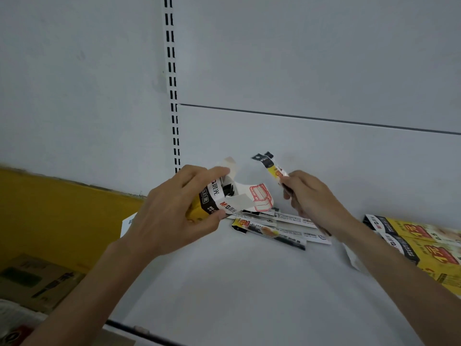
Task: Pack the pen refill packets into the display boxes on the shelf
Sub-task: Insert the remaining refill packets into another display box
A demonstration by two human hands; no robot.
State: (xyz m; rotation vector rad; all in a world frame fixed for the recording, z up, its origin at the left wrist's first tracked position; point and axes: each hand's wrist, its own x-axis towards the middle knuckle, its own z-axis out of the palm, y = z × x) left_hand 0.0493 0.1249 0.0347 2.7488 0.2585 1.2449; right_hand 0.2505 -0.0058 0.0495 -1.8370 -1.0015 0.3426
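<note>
Here, a white shelf fills the lower view, with 2 yellow-and-black boxes lying at its right edge. The left hand is curled round an open display box, thumb beneath and fingers over the top, the box's white flaps spread rightward. Loose refill packets lie flat on the shelf between the hands. The right hand pinches 1 held packet by its lower end, raised above the shelf beside the box's mouth.
</note>
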